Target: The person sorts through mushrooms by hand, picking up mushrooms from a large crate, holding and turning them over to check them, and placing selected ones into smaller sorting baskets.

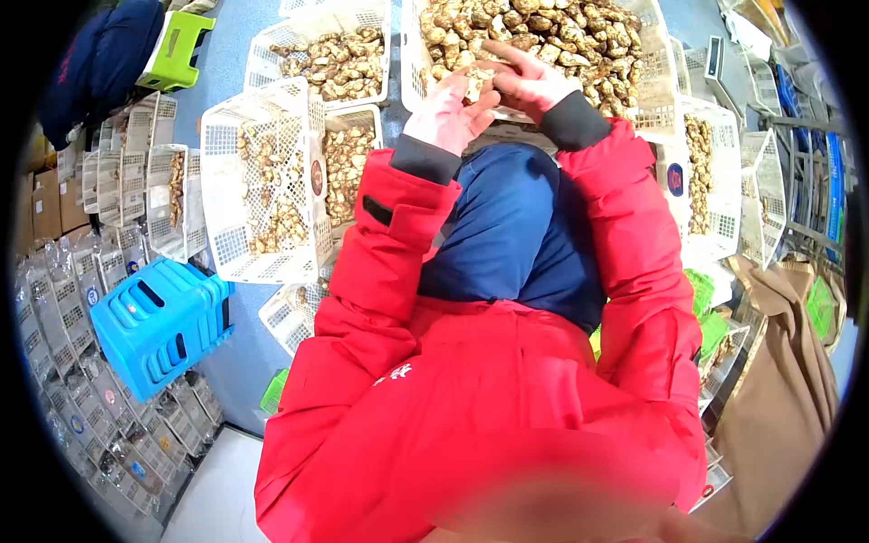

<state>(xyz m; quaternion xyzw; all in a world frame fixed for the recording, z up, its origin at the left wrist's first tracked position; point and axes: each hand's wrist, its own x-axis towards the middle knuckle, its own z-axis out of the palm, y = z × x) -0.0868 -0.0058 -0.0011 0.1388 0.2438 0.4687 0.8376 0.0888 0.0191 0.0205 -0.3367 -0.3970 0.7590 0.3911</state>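
Observation:
My left hand (451, 113) is closed around a small pale brown, lumpy piece (476, 83) that looks like a mushroom. The fingers of my right hand (529, 80) are bent and reach to the same piece from the other side. Both hands are over the near edge of a large white crate (415, 54) heaped with brown and cream lumpy pieces (579, 41). On the left, a tilted white crate (217, 172) has similar pieces scattered in it, and a fuller white crate (256, 63) lies behind it.
A blue plastic stool (163, 321) lies at the left, near stacked grey crates (63, 362). A green stool (178, 50) and a person in dark clothing (100, 59) are at the upper left. Brown cloth (778, 398) hangs at the right, below a white crate (724, 172).

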